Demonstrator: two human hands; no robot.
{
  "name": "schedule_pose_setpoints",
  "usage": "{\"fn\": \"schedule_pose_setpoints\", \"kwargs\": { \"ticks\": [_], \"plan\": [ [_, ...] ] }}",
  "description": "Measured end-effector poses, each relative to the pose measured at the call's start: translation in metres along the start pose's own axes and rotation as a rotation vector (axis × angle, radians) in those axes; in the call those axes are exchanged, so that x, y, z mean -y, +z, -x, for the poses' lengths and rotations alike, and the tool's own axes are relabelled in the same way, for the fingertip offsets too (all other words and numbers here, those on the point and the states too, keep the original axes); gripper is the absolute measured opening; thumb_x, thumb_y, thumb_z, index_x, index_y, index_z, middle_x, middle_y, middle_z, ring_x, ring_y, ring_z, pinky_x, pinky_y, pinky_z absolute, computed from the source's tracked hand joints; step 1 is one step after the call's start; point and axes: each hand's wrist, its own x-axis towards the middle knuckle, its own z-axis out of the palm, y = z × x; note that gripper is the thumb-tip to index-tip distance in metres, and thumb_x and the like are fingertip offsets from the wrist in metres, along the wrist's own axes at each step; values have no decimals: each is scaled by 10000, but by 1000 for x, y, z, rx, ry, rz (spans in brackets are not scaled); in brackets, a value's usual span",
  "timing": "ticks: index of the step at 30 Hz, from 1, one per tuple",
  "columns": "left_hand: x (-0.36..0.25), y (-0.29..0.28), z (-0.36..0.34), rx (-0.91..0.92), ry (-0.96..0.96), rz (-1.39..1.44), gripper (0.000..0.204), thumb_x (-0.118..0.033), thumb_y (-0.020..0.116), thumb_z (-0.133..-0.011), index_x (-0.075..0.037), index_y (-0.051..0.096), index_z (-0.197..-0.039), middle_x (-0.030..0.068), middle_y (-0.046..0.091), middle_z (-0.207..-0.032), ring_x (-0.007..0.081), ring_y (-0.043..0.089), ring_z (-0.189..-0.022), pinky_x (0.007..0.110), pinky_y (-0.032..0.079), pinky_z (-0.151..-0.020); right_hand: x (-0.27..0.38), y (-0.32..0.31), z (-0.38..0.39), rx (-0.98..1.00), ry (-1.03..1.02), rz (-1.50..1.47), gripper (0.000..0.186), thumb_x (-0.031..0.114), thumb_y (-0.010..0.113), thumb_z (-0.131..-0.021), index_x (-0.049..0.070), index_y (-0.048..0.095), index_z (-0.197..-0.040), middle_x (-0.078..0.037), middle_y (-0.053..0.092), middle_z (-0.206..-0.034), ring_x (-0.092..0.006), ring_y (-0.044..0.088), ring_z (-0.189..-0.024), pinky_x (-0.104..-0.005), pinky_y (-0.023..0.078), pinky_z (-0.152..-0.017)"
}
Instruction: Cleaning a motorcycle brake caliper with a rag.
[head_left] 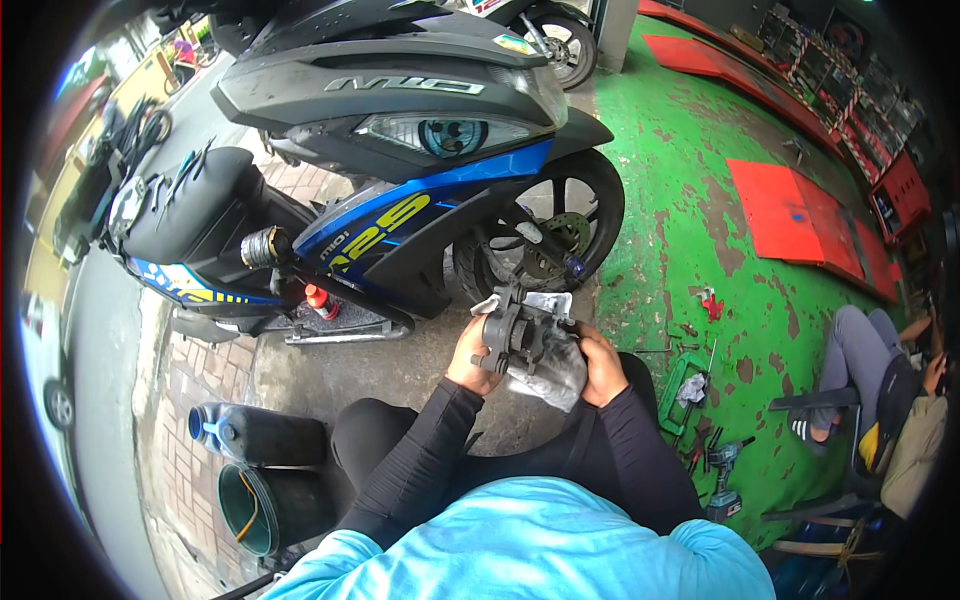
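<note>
In front of my lap I hold a dark grey mechanical part [515, 335] with rounded, ridged edges. Its exact kind I cannot make out. My left hand [477, 360] grips its left side with curled fingers. A crumpled, stained grey rag [550, 375] hangs beneath and behind the part, with my right hand [602, 367] closed on its right edge. Whether the right fingers also reach the part is hidden. Just ahead stands a black and blue scooter [400, 210], its front wheel [560, 225] with a brake disc [555, 245] close beyond my hands.
By my left knee are a dark jerrycan [270, 438] and a dark bucket [275, 510]. A red-capped bottle [320, 302] sits on the scooter's footboard. To my right lie a green tray [685, 390] and a cordless drill [725, 475]. Farther right, a person [870, 370] sits near red ramps [810, 215].
</note>
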Motion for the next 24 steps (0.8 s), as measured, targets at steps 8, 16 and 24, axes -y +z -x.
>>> {"fn": "schedule_pose_setpoints", "kwargs": {
  "ticks": [8,16,24],
  "plan": [
    [8,16,-20,60,-95,-252,379,-201,548,-982,16,573,-1292,125,689,-1170,214,698,-1016,363,575,-891,8,-5,6,124,-112,416,859,70,812,-808,6,326,-1512,-154,505,-1446,-242,507,-1307,-347,403,-1110],
    [30,14,-24,-128,-91,-451,432,-254,564,-1022,-75,485,-1407,76,635,-1271,193,645,-1133,384,555,-942,-36,-25,-32,179,-489,352,793,127,721,-887,27,261,-1525,-155,437,-1488,-240,488,-1334,-387,397,-1131],
    [2,54,-10,-88,-35,-1208,335,-271,579,-1037,-4,633,-1232,-13,659,-1055,69,527,-962,281,471,-851,-37,43,-119,418,-692,586,590,295,730,-876,70,470,-1355,-92,580,-1294,-241,570,-1202,-409,471,-1021]
  ]
}}
